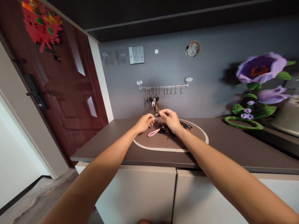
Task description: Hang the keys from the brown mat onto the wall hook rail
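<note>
Both hands meet above an oval mat (pixel 170 150) on the brown counter. My right hand (pixel 170 119) pinches a key ring (pixel 157 115) with a brown tag (pixel 156 107) extending up from it. From the left, my left hand (pixel 146 122) is closed at the same ring, its fingertips touching it. On the mat below lie a pink strap (pixel 153 133) and a dark bunch of keys (pixel 167 130), partly hidden by my right hand. Behind, a clear hook rail (pixel 164 87) on the wall carries several keys (pixel 153 101) on its left hooks.
Purple artificial flowers (pixel 261 70) with a green base stand at the right, beside a pale rounded object (pixel 288 115). A dark shelf (pixel 163 18) overhangs the counter (pixel 233 149). A red-brown door (pixel 63 84) is at the left. Switches (pixel 136 55) are on the wall.
</note>
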`<state>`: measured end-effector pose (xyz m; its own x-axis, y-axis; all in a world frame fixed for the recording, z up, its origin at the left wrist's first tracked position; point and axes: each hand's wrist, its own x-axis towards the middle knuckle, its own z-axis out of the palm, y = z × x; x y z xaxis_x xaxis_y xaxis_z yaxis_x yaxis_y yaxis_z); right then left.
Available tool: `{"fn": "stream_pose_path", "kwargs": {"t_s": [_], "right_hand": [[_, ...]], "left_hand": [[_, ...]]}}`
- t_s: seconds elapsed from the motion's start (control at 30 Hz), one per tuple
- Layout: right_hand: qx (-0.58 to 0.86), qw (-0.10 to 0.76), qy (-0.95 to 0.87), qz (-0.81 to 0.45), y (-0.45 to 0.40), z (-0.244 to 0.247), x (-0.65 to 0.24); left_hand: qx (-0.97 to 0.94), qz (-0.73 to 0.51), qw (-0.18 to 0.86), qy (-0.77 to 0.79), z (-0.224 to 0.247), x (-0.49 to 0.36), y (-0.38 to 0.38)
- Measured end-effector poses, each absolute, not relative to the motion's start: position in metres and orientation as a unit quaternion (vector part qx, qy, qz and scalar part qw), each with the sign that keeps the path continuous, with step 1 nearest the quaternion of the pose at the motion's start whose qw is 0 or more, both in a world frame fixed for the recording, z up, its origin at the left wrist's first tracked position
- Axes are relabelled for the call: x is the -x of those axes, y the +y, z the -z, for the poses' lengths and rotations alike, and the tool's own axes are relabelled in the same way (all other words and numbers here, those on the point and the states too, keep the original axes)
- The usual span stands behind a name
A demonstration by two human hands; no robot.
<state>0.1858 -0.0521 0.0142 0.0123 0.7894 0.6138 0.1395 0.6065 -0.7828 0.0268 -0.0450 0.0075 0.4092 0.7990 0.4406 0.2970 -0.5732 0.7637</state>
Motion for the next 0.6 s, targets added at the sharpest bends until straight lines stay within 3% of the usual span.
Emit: {"fn": "stream_pose_path", "kwargs": {"t_s": [0.6], "right_hand": [[0.336, 0.627, -0.599, -0.367, -0.0591, -0.0148, -0.1866]], "left_hand": [[-0.842, -0.382, 0.083, 0.371, -0.0033, -0.0291, -0.0446]]}}
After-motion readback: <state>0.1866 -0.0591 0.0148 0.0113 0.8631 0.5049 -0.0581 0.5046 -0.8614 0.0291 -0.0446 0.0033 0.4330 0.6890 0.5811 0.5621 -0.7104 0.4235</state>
